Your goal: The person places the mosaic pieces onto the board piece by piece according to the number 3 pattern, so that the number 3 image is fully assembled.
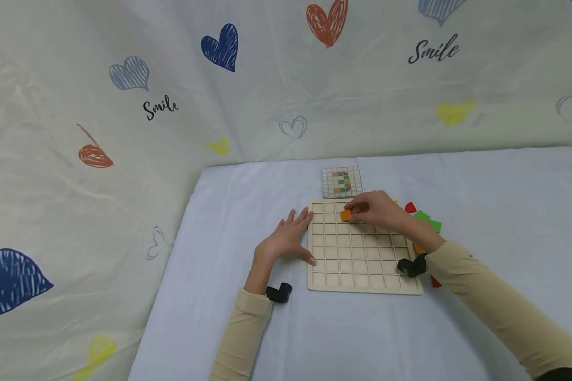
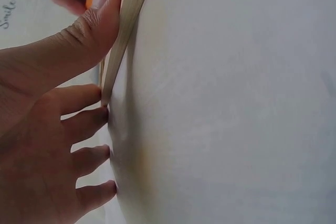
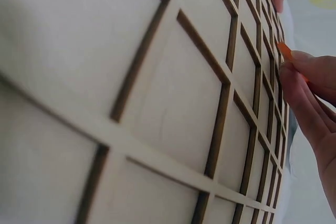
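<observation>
A wooden grid board (image 1: 343,269) with square recesses lies on the white table. My right hand (image 1: 377,207) pinches an orange square tile (image 1: 345,215) between thumb and fingers over the board's upper part. In the right wrist view the orange tile (image 3: 285,52) stands tilted at the grid, held by the fingertips (image 3: 302,59). My left hand (image 1: 286,239) has its fingers spread along the board's left edge. The left wrist view shows the thumb (image 2: 97,27) against the board's side (image 2: 128,22), the other fingertips down on the cloth.
Behind the board lies a small pattern card (image 1: 341,182) with coloured squares on a grid. To the right, partly under the right arm, are green tiles (image 1: 435,226), a red piece (image 1: 410,207), an orange tile (image 1: 418,248) and another red piece (image 1: 436,282). A heart-printed cloth (image 1: 267,95) hangs behind.
</observation>
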Available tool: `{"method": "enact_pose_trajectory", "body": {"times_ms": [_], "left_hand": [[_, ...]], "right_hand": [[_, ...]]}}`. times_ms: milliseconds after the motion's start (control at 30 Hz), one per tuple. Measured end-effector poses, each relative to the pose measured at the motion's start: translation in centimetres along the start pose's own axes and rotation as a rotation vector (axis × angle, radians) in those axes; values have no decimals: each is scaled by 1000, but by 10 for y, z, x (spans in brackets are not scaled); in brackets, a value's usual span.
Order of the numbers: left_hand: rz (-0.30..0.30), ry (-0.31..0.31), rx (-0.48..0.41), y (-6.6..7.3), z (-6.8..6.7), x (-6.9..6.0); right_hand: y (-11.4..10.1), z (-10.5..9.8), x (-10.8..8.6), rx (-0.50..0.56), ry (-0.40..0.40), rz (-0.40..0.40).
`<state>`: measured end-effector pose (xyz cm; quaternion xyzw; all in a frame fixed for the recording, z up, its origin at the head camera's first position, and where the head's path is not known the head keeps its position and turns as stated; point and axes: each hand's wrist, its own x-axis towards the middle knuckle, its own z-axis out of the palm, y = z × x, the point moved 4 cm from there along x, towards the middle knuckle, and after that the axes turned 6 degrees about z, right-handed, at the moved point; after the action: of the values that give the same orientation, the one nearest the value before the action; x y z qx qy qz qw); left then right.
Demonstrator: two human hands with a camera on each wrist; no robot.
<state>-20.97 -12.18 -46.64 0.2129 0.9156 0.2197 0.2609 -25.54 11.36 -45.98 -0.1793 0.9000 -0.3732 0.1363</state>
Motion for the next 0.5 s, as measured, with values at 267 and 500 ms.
{"method": "enact_pose_trajectory", "body": {"times_ms": [267,500], "left_hand": [[-8,-4,1,-1,1,1],[-5,-9,4,-1,2,2]], "right_hand": [[-4,4,5,-44,-1,-16],[-7,10,10,-116,-2,-23]]}}
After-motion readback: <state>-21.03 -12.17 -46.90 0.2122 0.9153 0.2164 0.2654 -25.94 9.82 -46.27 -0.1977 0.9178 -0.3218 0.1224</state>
